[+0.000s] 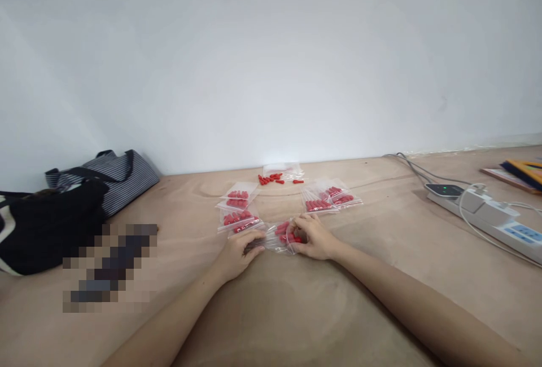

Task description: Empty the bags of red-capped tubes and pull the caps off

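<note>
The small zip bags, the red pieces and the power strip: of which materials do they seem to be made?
Small zip bags: thin clear plastic, glossy; the film glints and the contents show through.
Red pieces: perhaps plastic or rubber, evenly coloured; too small to be sure.
Power strip: probably hard white plastic, with a smooth casing.

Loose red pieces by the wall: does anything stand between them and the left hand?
Yes: bags of red pieces lie just beyond the left hand, across the near part of the line to the loose pieces. Nothing visible blocks the rest.
</note>
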The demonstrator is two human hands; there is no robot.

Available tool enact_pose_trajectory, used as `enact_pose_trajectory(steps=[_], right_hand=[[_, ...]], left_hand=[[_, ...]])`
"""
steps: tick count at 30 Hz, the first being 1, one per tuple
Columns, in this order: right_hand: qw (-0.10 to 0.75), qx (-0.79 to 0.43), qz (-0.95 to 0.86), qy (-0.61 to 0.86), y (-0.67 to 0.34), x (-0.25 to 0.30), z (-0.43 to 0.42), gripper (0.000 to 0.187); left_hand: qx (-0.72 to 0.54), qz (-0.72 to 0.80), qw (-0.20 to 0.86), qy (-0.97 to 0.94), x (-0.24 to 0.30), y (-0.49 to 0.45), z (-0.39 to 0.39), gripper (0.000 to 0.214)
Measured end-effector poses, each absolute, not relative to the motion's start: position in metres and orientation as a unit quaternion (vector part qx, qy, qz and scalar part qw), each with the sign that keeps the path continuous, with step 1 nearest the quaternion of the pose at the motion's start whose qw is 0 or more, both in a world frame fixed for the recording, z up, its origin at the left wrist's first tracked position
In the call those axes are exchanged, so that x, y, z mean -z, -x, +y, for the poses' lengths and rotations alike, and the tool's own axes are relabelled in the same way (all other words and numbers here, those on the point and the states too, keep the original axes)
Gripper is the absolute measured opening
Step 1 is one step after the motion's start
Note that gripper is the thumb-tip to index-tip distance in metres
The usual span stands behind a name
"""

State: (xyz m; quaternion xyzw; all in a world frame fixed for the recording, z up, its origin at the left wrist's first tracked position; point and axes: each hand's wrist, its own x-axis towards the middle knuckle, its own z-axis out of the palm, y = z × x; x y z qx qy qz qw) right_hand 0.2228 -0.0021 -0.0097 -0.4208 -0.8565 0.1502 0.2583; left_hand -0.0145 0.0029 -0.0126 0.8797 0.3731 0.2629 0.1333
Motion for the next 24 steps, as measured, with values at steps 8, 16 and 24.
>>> enact_pose_trajectory(steps=[8, 16, 24], right_hand=[[0.284, -0.142, -0.858, 0.403, -0.222, 0.010, -0.004, 0.014], [0.345, -0.352, -0.797, 0.348, -0.239, 0.019, 0.007, 0.017], [0.268, -0.170, -0.876, 0.364, -0.234, 0.011, 0.000, 0.021]], left_hand=[[-0.252, 0.383, 0.134, -0.878, 0.011, 0.017, 0.004, 0.020], [-0.246, 0.382, 0.136, -0.880, 0.010, 0.021, 0.004, 0.020], [-0.257, 0.375, 0.131, -0.881, 0.011, 0.020, 0.003, 0.019]])
